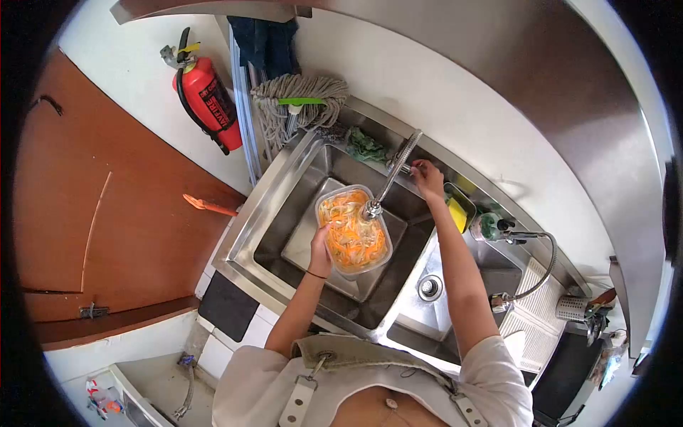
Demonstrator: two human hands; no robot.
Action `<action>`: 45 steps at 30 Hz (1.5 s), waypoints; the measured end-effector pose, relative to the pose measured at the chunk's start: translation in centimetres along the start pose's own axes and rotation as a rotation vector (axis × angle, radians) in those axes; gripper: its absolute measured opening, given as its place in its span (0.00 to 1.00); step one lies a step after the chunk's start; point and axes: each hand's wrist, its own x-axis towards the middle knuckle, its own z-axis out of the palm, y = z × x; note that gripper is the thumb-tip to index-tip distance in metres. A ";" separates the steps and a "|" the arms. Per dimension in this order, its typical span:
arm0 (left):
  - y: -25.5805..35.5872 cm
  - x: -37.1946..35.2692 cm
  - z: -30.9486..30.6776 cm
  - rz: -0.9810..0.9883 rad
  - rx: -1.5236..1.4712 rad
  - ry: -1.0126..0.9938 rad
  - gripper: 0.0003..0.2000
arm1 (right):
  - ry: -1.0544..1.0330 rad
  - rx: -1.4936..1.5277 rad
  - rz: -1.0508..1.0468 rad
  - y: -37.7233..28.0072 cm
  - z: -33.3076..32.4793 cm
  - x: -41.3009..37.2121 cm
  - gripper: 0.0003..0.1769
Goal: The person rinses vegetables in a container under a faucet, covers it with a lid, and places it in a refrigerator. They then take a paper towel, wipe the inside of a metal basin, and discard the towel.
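A clear plastic container [353, 231] of shredded orange and white vegetables is over the left basin of the steel sink [274, 245]. My left hand [321, 255] grips its left side. The flexible faucet [398, 169] ends right above the vegetables, near the container's upper right part. My right hand [427, 179] is at the faucet's base, with its fingers closed round the handle there. Under the container, a pale tray or board lies in the basin, partly hidden.
A yellow sponge [457, 215] sits in a holder right of my right hand. A second faucet [542, 263] arches over the right basin. A mop [299, 99] and a red fire extinguisher [212, 103] stand at the upper left. Utensils fill a metal holder [571, 308] at the right.
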 end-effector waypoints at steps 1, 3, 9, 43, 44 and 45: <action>0.1 -0.1 0.0 0.004 0.006 0.002 0.21 | -0.030 -0.003 0.036 0.5 0.0 0.5 0.09; 0.0 -0.6 0.0 -0.001 0.025 0.052 0.22 | -0.054 -0.005 0.082 1.3 0.4 0.3 0.11; -1.5 -1.8 -4.1 0.020 0.115 0.007 0.25 | 0.180 0.201 0.048 1.9 2.8 -6.7 0.24; -7.8 -12.9 2.0 -0.626 0.517 -0.399 0.25 | 1.088 -0.406 1.464 31.9 -29.0 -66.4 0.25; -8.2 -12.3 1.2 -0.699 0.493 -0.398 0.25 | 0.991 -0.422 1.445 31.0 -29.0 -66.3 0.26; -8.4 -11.7 0.2 -0.769 0.473 -0.388 0.25 | 0.858 -0.586 1.395 29.9 -29.0 -65.8 0.26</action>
